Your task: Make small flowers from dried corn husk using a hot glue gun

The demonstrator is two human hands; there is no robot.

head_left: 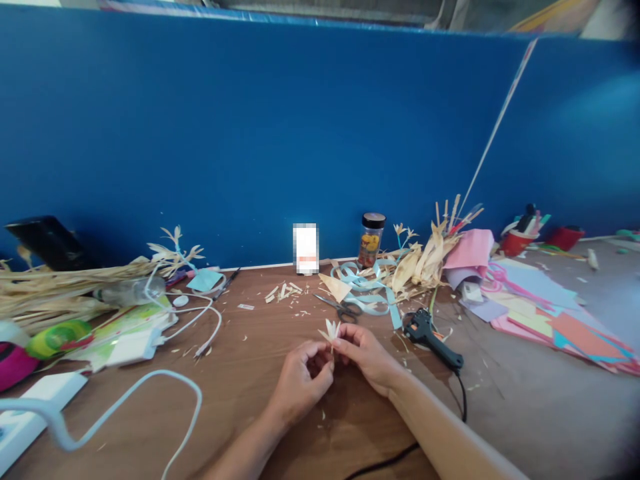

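Note:
A small pale flower (331, 331), made of dried husk-like petals, stands upright between my two hands above the brown table. My left hand (304, 381) is closed around its lower part, where a thin stem shows below the fingers. With thumb and fingertips, my right hand (367, 353) pinches the flower's right side at the petals. Just beyond the hands lie dark-handled scissors (347, 311) and a curled light-blue ribbon (373, 303). A black glue gun (434, 339) rests on the table to the right of my right hand.
Dried husks (417, 267) and a lidded jar (371, 240) stand near the blue partition (250, 133). Coloured paper sheets (590, 337) spread at right. On the left are a white power strip (37, 413), looping white cables (195, 383), a plastic bottle (133, 291) and more husks.

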